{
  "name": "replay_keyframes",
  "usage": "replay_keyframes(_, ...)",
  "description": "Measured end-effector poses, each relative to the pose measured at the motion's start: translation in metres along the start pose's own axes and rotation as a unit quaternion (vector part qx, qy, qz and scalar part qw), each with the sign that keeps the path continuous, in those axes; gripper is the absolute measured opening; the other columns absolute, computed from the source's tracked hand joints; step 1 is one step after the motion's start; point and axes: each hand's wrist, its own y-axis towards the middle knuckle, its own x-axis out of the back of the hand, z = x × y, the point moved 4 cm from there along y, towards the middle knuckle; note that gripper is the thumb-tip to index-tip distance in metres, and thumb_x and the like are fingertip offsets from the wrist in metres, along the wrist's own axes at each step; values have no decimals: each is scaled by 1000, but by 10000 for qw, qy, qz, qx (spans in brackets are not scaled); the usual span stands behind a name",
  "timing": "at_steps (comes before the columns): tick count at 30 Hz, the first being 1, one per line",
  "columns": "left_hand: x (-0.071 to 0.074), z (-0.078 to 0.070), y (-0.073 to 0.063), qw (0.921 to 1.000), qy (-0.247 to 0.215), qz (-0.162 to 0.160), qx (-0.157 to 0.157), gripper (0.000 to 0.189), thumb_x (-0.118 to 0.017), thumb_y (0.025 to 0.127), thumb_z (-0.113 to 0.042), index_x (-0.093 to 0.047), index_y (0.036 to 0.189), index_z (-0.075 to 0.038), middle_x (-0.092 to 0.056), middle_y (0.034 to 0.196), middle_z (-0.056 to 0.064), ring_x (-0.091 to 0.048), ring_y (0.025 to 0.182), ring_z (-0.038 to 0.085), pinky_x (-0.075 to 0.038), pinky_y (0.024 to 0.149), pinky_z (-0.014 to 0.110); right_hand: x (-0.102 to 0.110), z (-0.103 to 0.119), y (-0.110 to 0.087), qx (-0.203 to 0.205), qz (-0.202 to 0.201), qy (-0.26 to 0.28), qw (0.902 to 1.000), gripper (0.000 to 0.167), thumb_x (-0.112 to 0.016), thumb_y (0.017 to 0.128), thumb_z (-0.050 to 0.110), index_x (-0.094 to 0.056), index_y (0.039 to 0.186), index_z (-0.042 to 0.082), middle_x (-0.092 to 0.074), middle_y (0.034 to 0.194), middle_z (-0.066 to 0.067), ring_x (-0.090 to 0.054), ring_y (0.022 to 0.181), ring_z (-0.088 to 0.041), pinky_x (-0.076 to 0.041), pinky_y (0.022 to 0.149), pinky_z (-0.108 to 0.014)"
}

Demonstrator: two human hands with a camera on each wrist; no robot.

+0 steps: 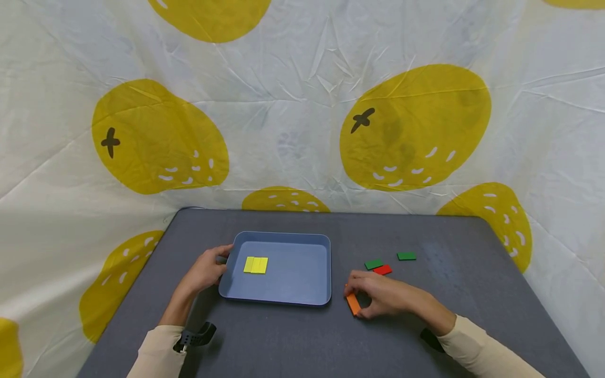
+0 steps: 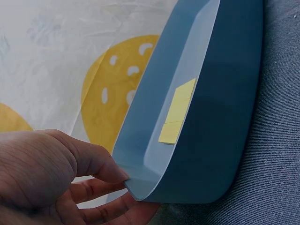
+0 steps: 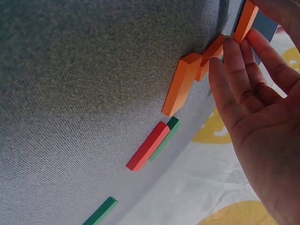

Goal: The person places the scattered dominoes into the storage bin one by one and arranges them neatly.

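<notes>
Plainly, an orange block [image 3: 245, 22] is pinched in the right hand [image 1: 380, 294], the thumb set at one end and the forefinger near the other, so that the spread is fixed by the block's length. The other fingers are left loosely extended. The block is held just right of the tray [image 1: 298, 281], low at the table [image 1: 283, 341]; whether the table is touched by it cannot be told.

Being small, flat-faced and straight-edged, it can be expected to feel light and stiff, with little risk of breakage. Its faces look smooth, so a slip might be met if only a corner were gripped; a surer hold should be had across the ends, or across the long sides near the middle.

Close by the fingers, two more orange blocks [image 3: 182, 84] are seen on the table. Beyond them a red block [image 3: 147, 146] is set close beside a green block [image 3: 164, 139], and a second green block [image 3: 101, 211] is placed apart.

Across from these, the tray's left end is gripped by the left hand [image 1: 205, 269], with the thumb at the rim. Yellow blocks [image 1: 256, 265] are laid flat inside, edge to edge. The tray looks thin-walled and fairly rigid; if lifted, it would best be taken by both short ends, since its load could slide.
</notes>
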Motion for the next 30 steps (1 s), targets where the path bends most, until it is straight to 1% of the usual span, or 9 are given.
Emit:
replay_keyframes(3,0,-1,0,10000,-8,19,19,62,-53,92,8,-42,153,1,-54,136,28,-59,68,22,-53,57,35,3,1,1,-2,36,82,10000,33,-78,88,21,-69,119,12,-59,115,6,-59,102,-10,-52,91,-32)
replay_keyframes(6,1,-2,-1,10000,-9,31,19,62,-53,93,8,-41,153,1,-54,137,28,-60,72,24,-53,58,35,7,2,3,-36,7,102,9999,33,-78,89,24,-70,120,13,-59,113,7,-59,100,-15,-52,89,-32)
replay_keyframes(10,1,-3,-2,10000,-15,42,13,62,-53,92,8,-42,153,1,-54,136,28,-61,72,25,-53,58,35,12,2,7,-119,-61,100,9999,34,-78,88,25,-70,119,13,-59,113,9,-59,100,-19,-52,89,-34)
replay_keyframes(16,2,-3,-3,10000,-56,57,11,62,-53,93,9,-41,153,1,-54,137,29,-59,67,23,-53,58,36,22,6,15,-214,-93,154,9996,33,-79,87,24,-70,118,14,-60,114,10,-61,106,-11,-53,94,-35)
replay_keyframes(20,2,-2,-3,10000,-10,66,-1,62,-53,93,9,-41,153,2,-54,137,29,-58,66,23,-53,58,36,27,9,19,-121,-122,263,9995,31,-78,88,23,-69,117,17,-60,115,8,-63,107,-9,-54,94,-40)
replay_keyframes(22,2,-2,-2,10000,14,57,-16,62,-53,93,8,-41,153,2,-54,136,29,-60,69,24,-53,57,36,30,10,22,-13,-166,249,9996,31,-78,88,23,-68,117,17,-60,116,7,-64,106,-11,-55,93,-40)
replay_keyframes(27,2,-1,0,10000,71,26,7,62,-54,93,8,-42,153,1,-56,136,29,-62,75,24,-54,58,36,38,14,31,145,-244,191,9994,34,-78,89,27,-68,118,11,-61,116,5,-65,104,-21,-55,92,-42)
replay_keyframes(30,1,0,1,9999,89,26,44,62,-54,93,8,-42,153,1,-55,136,28,-62,77,23,-54,58,35,43,16,38,177,-242,189,9994,35,-78,90,27,-68,120,13,-61,116,5,-65,105,-25,-54,93,-42)
